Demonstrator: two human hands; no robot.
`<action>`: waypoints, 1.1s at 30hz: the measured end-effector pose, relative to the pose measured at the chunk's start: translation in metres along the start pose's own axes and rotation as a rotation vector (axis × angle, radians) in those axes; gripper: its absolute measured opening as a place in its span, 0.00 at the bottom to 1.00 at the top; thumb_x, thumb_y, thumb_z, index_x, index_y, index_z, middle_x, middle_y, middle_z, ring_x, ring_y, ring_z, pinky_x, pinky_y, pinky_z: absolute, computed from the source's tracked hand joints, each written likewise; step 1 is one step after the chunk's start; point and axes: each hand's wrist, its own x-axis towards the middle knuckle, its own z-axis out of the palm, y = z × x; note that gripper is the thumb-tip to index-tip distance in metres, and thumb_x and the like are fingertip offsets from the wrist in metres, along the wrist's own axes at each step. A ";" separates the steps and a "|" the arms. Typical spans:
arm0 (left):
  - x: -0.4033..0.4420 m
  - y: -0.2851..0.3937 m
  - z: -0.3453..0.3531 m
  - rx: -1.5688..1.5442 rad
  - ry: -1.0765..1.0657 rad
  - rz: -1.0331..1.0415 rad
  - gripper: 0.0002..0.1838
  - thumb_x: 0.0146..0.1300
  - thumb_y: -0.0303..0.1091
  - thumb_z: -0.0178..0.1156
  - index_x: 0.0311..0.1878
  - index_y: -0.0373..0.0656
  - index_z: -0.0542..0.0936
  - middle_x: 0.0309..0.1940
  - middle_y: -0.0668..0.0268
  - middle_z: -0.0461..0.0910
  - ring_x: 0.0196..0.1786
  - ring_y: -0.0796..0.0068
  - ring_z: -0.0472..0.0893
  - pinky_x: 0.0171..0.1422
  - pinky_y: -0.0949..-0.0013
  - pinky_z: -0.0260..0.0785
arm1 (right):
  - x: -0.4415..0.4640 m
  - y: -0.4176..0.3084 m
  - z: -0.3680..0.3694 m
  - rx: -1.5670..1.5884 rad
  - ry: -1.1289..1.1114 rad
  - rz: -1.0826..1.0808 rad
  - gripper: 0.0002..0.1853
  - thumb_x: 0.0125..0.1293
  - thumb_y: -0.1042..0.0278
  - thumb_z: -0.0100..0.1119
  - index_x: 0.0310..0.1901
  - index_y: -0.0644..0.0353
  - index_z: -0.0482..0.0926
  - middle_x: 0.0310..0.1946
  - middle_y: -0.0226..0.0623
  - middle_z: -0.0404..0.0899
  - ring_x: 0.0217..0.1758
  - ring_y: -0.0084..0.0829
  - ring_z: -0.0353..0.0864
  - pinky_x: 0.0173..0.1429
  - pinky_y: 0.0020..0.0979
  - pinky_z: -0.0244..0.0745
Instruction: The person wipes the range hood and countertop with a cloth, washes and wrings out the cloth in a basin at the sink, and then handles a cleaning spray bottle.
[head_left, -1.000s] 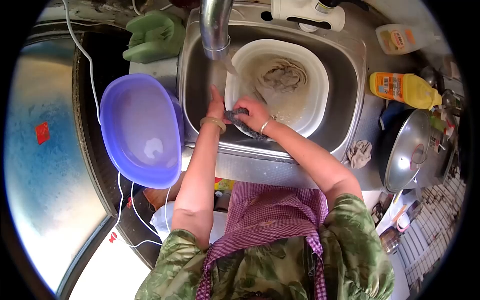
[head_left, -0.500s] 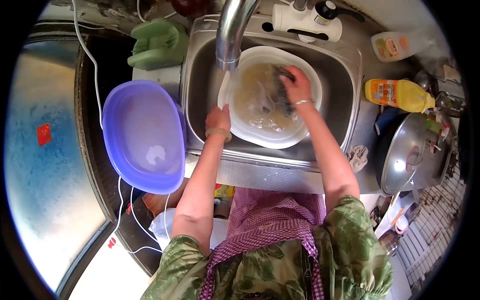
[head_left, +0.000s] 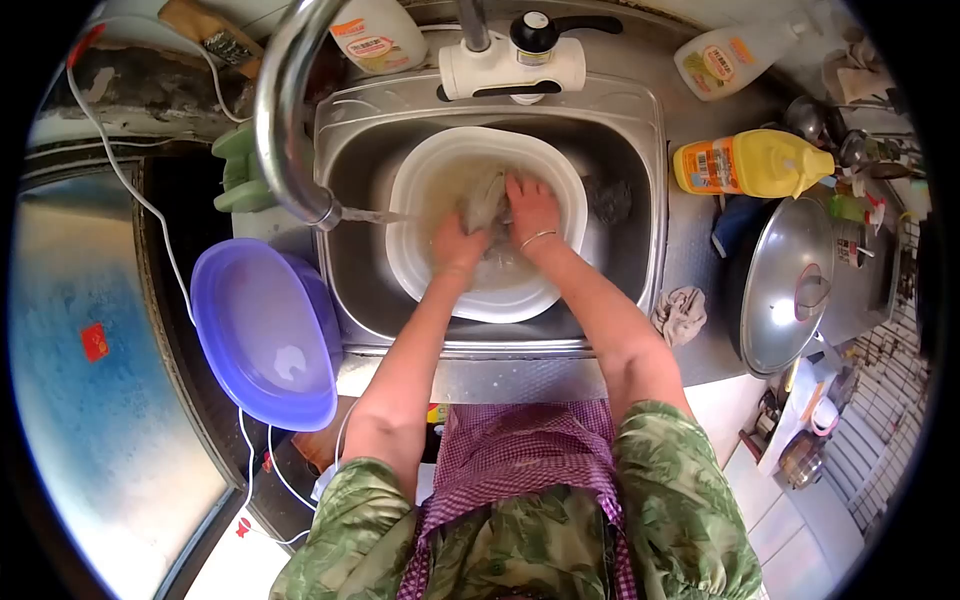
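Cloth (head_left: 487,202) is best worked low inside the white basin (head_left: 572,212), with the right hand (head_left: 534,212) slightly spread against it, while the left hand's (head_left: 458,245) grip I cannot tell.

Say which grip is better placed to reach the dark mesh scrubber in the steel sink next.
Right grip, probably: it's nearer the scrubber, right of the white plastic basin; the left grip sits farther.

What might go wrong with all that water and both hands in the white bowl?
The water stream from the faucet reaches the white basin, so it might splash or eventually overflow. The pale bundle between the left hand and right hand could slip. The bracelet might snag on it.
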 end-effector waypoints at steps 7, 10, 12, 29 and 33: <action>-0.025 -0.129 0.023 -0.628 -0.047 -0.306 0.37 0.54 0.41 0.65 0.63 0.31 0.65 0.51 0.46 0.77 0.55 0.48 0.77 0.59 0.54 0.71 | -0.011 0.002 -0.020 0.388 -0.186 0.180 0.35 0.48 0.66 0.70 0.62 0.53 0.72 0.56 0.49 0.72 0.64 0.52 0.68 0.67 0.43 0.66; -0.024 -0.062 0.021 -0.341 0.206 -0.379 0.43 0.59 0.54 0.64 0.69 0.35 0.61 0.59 0.50 0.73 0.63 0.54 0.72 0.62 0.53 0.70 | -0.012 -0.002 0.005 0.265 0.107 0.230 0.33 0.48 0.64 0.71 0.59 0.53 0.74 0.59 0.48 0.71 0.65 0.53 0.66 0.68 0.44 0.65; -0.020 0.011 -0.031 -0.630 0.133 -0.577 0.46 0.60 0.64 0.60 0.71 0.40 0.60 0.64 0.55 0.70 0.67 0.57 0.70 0.65 0.51 0.68 | -0.005 -0.004 0.016 0.269 0.113 0.258 0.30 0.49 0.63 0.72 0.56 0.54 0.76 0.60 0.48 0.70 0.65 0.53 0.66 0.68 0.43 0.64; -0.039 0.004 -0.068 -1.344 -0.097 -0.077 0.26 0.73 0.46 0.50 0.68 0.41 0.66 0.63 0.59 0.71 0.62 0.64 0.73 0.65 0.59 0.67 | -0.045 -0.132 -0.065 0.675 0.342 -0.309 0.16 0.45 0.63 0.71 0.36 0.58 0.79 0.33 0.39 0.80 0.38 0.44 0.80 0.42 0.39 0.76; -0.024 0.067 -0.110 -1.701 -0.149 -0.555 0.32 0.66 0.44 0.62 0.68 0.39 0.64 0.59 0.58 0.74 0.58 0.69 0.76 0.57 0.60 0.74 | 0.004 -0.075 -0.015 1.106 0.135 0.380 0.20 0.54 0.58 0.68 0.44 0.62 0.80 0.38 0.47 0.82 0.40 0.47 0.82 0.45 0.40 0.77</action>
